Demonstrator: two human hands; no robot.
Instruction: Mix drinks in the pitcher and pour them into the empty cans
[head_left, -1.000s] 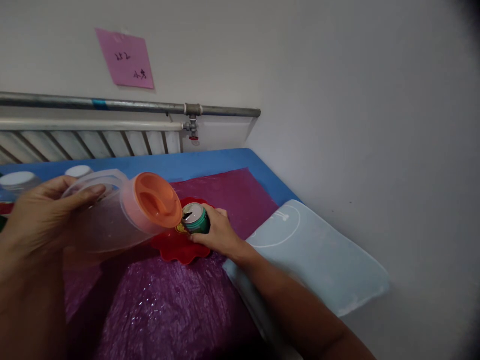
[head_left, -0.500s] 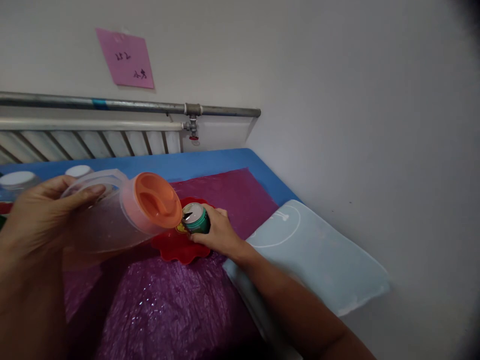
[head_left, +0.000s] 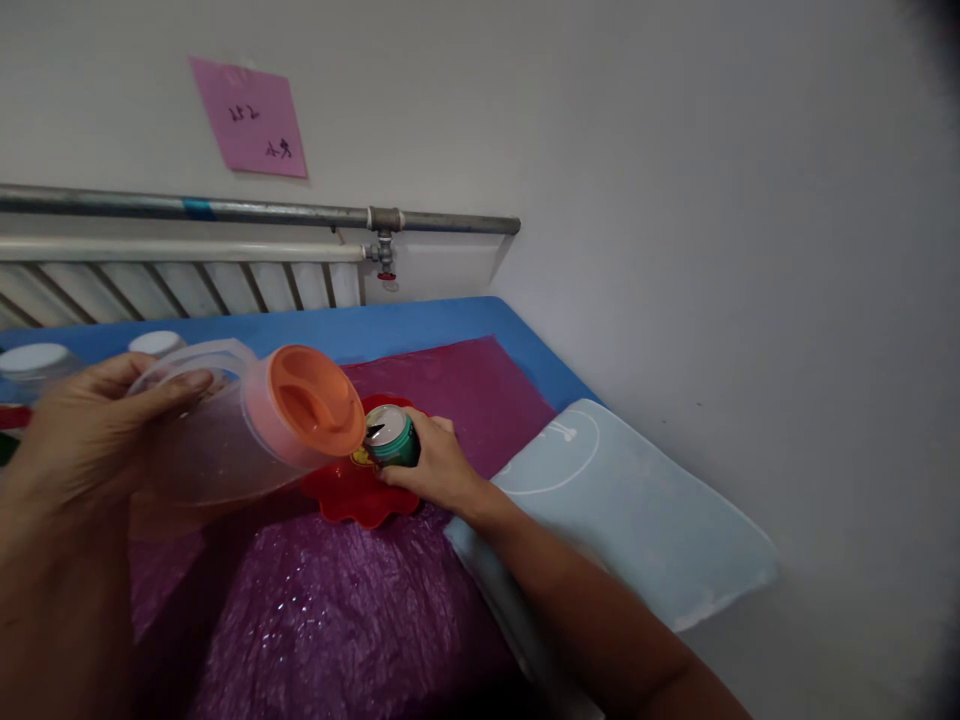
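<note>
My left hand [head_left: 97,420] is closed around the handle of a clear plastic pitcher [head_left: 217,440], which is tipped to the right. Its orange lid [head_left: 319,400] faces the opened top of a green drink can [head_left: 397,440]. My right hand [head_left: 439,460] grips the can from its right side, the can leaning slightly toward the lid. Beneath the can lies a red plate [head_left: 364,500] with a scalloped rim, partly covered by the can and the pitcher. I cannot make out any stream of liquid between lid and can.
Crinkled purple plastic sheeting [head_left: 330,610] covers much of the blue table [head_left: 465,315]. A folded light-blue cloth or mat [head_left: 637,510] lies at the right, against the wall. White-lidded jars [head_left: 37,360] stand at the left. Behind are a radiator [head_left: 180,285] and a metal pipe [head_left: 285,210].
Almost nothing differs. The pitcher and my left hand have shifted very slightly; my right hand and the can stay in place.
</note>
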